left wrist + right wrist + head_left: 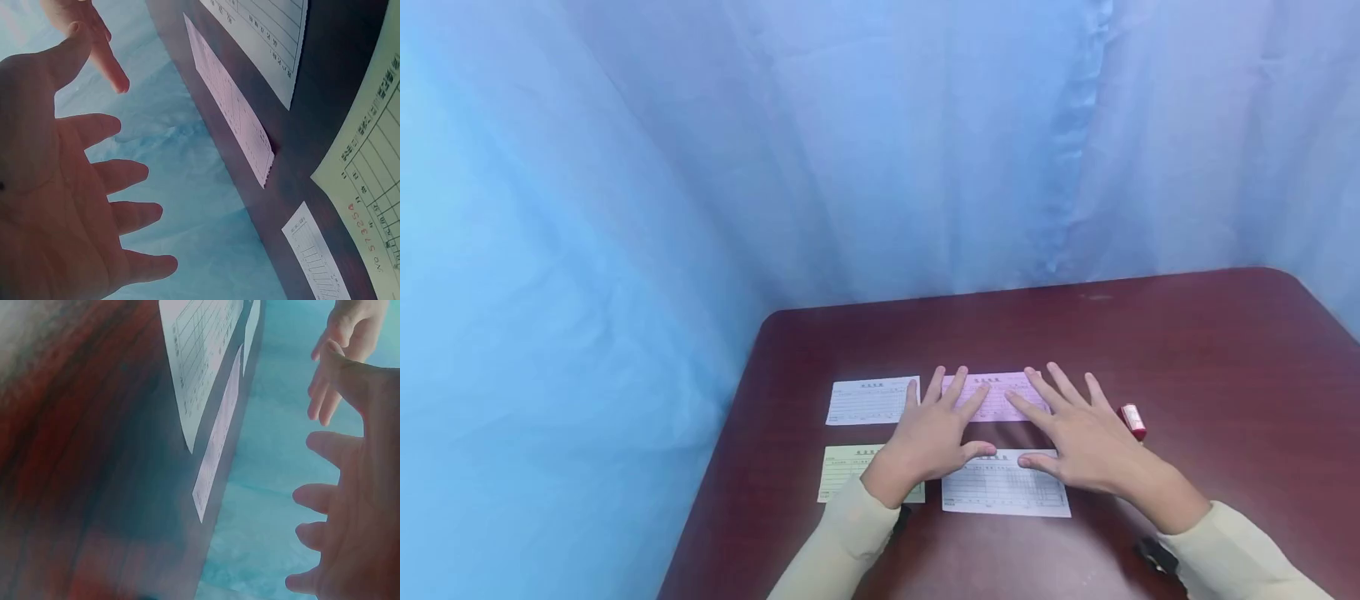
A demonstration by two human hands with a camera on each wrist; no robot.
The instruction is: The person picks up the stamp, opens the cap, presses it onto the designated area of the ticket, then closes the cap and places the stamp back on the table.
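Note:
Both hands hover apart above the table with fingers spread and palms down, holding nothing. My left hand (pixel 931 435) hangs over the gap between several printed paper slips; its palm (pixel 56 206) shows in the left wrist view. My right hand (pixel 1086 437) is above the right side of the pink slip (pixel 1000 407) and the nearer white slip (pixel 1006 492). The farther white slip (pixel 871 402) lies at the upper left. Below it is a yellow slip (pixel 842 477), partly hidden by the left wrist. All the slips lie flat and bear ruled forms.
A small red and white object (pixel 1132 421) lies just beyond the right hand, partly covered by it. The dark red-brown table (pixel 1240 375) has rounded far corners. Blue curtains (pixel 887 150) hang behind it and along its left side.

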